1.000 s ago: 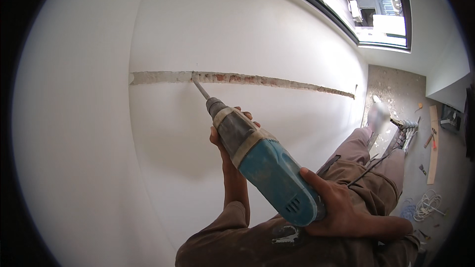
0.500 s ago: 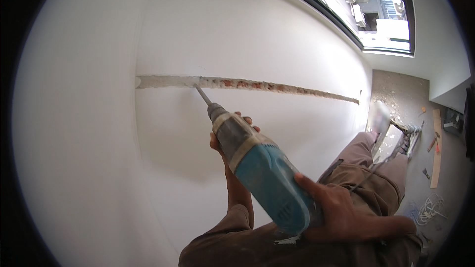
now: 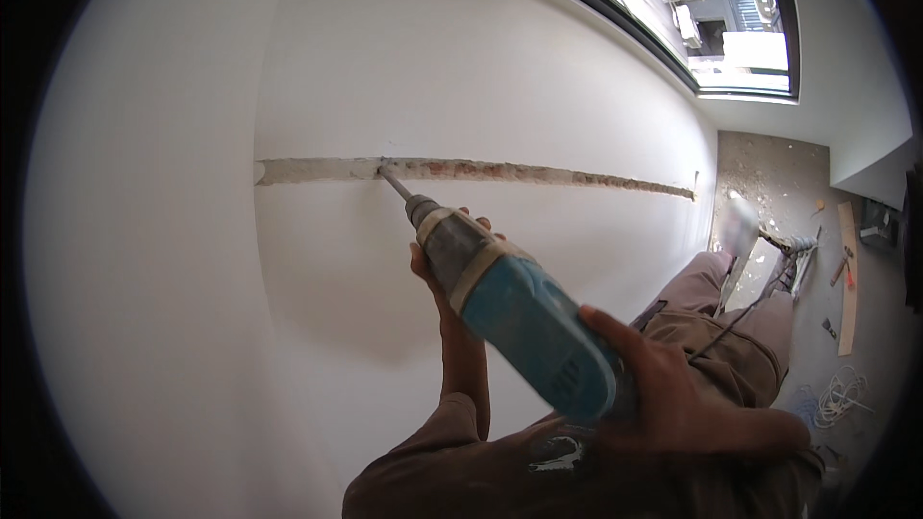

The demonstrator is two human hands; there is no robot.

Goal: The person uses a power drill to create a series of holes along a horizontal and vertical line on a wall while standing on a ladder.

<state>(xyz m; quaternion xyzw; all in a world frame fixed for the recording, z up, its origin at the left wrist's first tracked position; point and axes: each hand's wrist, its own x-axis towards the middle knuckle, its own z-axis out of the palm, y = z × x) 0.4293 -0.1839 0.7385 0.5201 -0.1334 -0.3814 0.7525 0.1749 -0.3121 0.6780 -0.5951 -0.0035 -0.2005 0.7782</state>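
Observation:
I hold a teal and grey hammer drill (image 3: 534,327) slanted up toward the white wall. Its long steel bit (image 3: 395,182) meets a rough groove (image 3: 327,170) cut across the wall, at the spot where pale plaster gives way to exposed reddish brick. My left hand (image 3: 423,269) is wrapped round the front of the drill from beneath, its fingertips showing on the far side. At the rear, my right hand (image 3: 659,375) grips the handle, the thumb lying along the teal body. Most of the handle is hidden behind that hand.
A dark-framed window (image 3: 697,86) opens at upper right. My legs stand on or beside a ladder-like support (image 3: 800,245). Below lie a wooden board (image 3: 847,298), a hammer (image 3: 839,269), a scraper (image 3: 829,328), coiled white cable (image 3: 841,399) and scattered rubble on the grey floor (image 3: 769,159).
The bit tip has shifted into the groove from its lower edge, and a dark hollow shows round it. The drill's rear has risen slightly. Both hands keep their hold.

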